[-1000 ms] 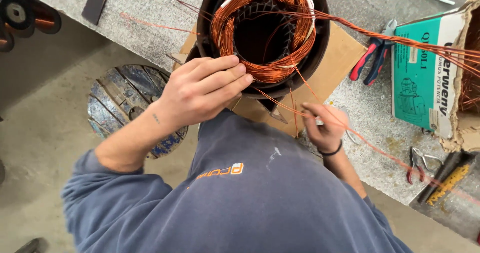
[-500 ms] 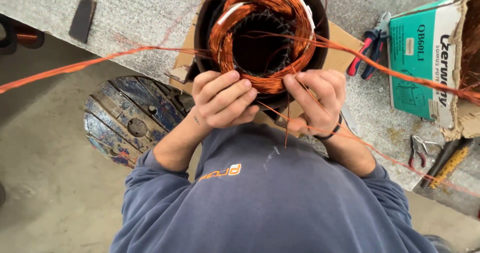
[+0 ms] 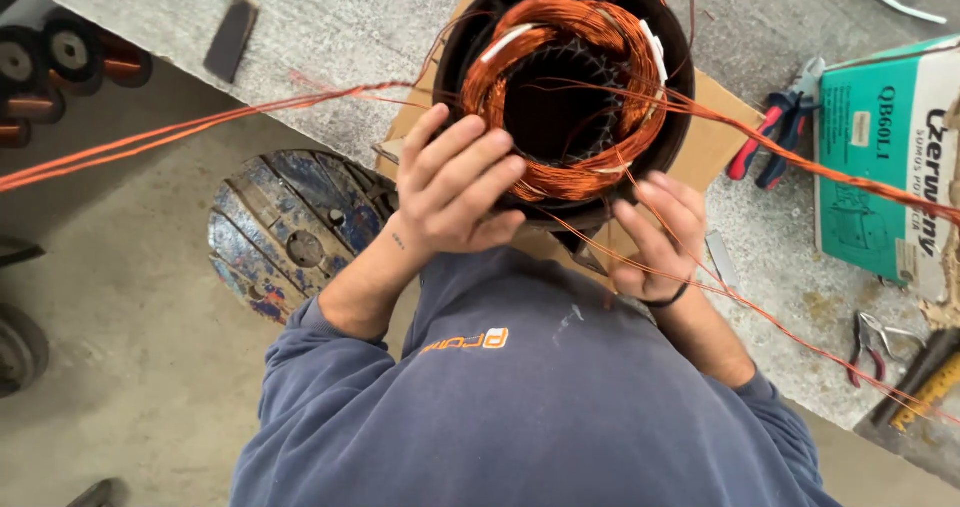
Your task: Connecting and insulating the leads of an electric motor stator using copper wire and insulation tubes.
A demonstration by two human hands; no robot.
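1. Motor housing (image 3: 675, 117): black, round, open end up, sits on a cardboard sheet (image 3: 722, 132) on the grey workbench (image 3: 350, 37), at the near edge, right in front of the person.
2. Inside it: copper winding (image 3: 590, 172), a thick orange ring round the dark bore, w/ white strips tucked in at the top left and right.
3. Left hand (image 3: 455, 187): lies on the near-left rim of the housing, fingers spread and bent over the winding, tips touching the copper. Pressing, not clenched round anything.
4. Right hand (image 3: 660, 237): at the near-right rim, just below the housing, fingers loosely curled, tips by the thin wire strands (image 3: 760, 312) that run from the winding down to the right. Can't tell if it actually pinches a strand.
5. Wire bundle (image 3: 200, 127): several orange strands stretch from the winding out left, over the bench edge and past the frame edge. Another bundle goes right, across the green box (image 3: 870, 167).
6. Green box stands on the bench at far right, well apart from both hands.
7. Red/blue-handled cutters (image 3: 770, 142) lie betw. cardboard and box.
8. Small pliers (image 3: 870, 342) near the bench edge lower right, beside a black/yellow tool (image 3: 925, 387).
9. Floor, left of the person: worn blue wooden cable reel (image 3: 285, 232), lying flat, close under the left forearm.
10. Top left: wire spools (image 3: 60, 62) on the floor; dark flat block (image 3: 230, 37) on the bench.
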